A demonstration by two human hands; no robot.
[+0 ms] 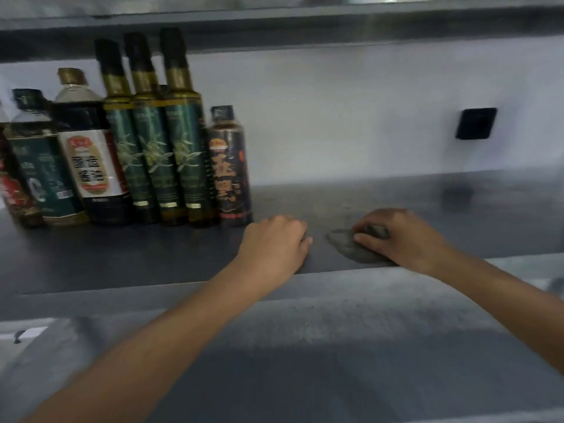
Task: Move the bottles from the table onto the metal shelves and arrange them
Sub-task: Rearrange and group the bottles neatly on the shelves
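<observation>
Shelf check, left to right.

- Far left, cut by the frame edge: red-labelled bottle [12, 190].
- Beside it: green-labelled bottle with a dark cap [42, 169], then a gold-capped bottle with a white and red label [88, 166].
- Next: three tall dark-green bottles with black and gold necks [155, 148], shoulder to shoulder.
- End of the row: short dark bottle with orange characters [230, 169].
- All stand upright on the grey metal shelf [122, 254], packed close towards the back wall. The table is out of view, so I cannot say what is left on it.

Left grip [274, 239]: resting on the shelf just right of the short dark bottle, fingers curled under. It holds nothing that I can see.

Right grip [403, 236]: further right, fingers and thumb bunched on a crumpled grey cloth [351, 250] lying on the shelf.

Far right: a black square fitting [476, 123] on the wall.

Handling judgement:
- The tall green ones look like glass, so probably heavy, rigid, smooth-sided and breakable.
- They are narrow-based and likely to tip.
- I would take them round the body below the shoulder, not by the neck.
- The squat dark bottle should sit steadier and suits a full wrap at mid-label.
- With the row this tight, a nudge to one could rock its neighbours.
</observation>
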